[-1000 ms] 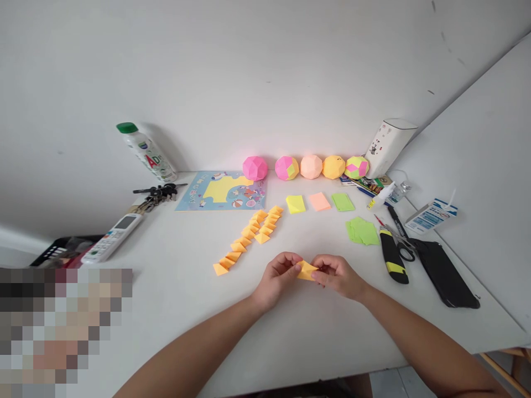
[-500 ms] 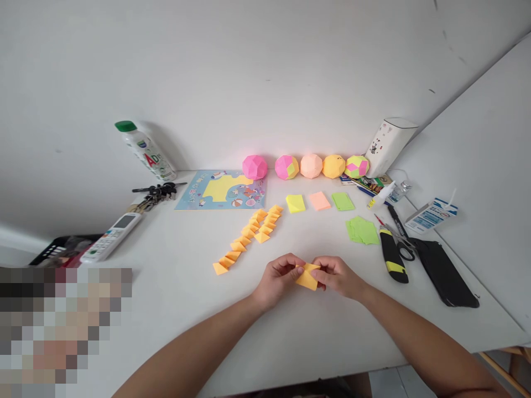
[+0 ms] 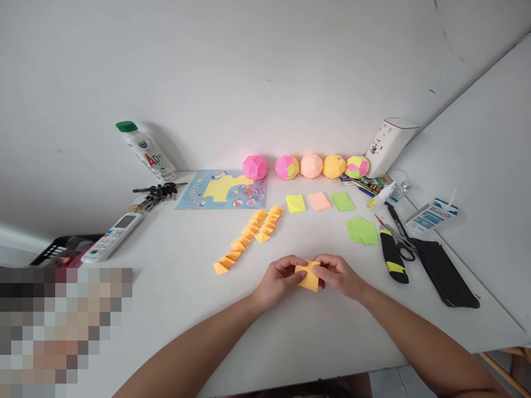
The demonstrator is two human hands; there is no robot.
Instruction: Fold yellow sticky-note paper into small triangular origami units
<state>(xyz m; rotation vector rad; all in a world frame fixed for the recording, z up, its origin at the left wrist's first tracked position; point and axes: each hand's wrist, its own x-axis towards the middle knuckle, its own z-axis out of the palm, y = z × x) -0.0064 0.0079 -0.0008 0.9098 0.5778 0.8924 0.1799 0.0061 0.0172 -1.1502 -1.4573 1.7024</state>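
Note:
A small orange paper square [image 3: 309, 279] is held between both hands above the front middle of the table. My left hand [image 3: 282, 282] pinches its left side, thumb on top. On the right side my right hand [image 3: 337, 275] grips the same paper, with the thumb lying across its upper part and fingers behind. Just beyond, two slanting rows of folded orange paper pieces [image 3: 243, 243] lie on the table. Farther back sit a yellow pad of sticky notes [image 3: 295, 203], a pink pad [image 3: 319, 200] and a green pad [image 3: 342, 202]. Cut green paper pieces [image 3: 362, 231] lie to their right.
Several faceted paper balls [image 3: 311, 166] line the wall beside a blue card [image 3: 188, 193]. At left stand a bottle [image 3: 149, 155], keys [image 3: 160, 192] and a remote [image 3: 112, 237]. Right: a cutter [image 3: 393, 257], scissors [image 3: 406, 251], a glue bottle [image 3: 380, 196] and a black pouch [image 3: 448, 273].
The orange paper has turned slightly and now faces up more squarely. My left thumb has slid farther over it, and my right thumb has shifted near its top edge.

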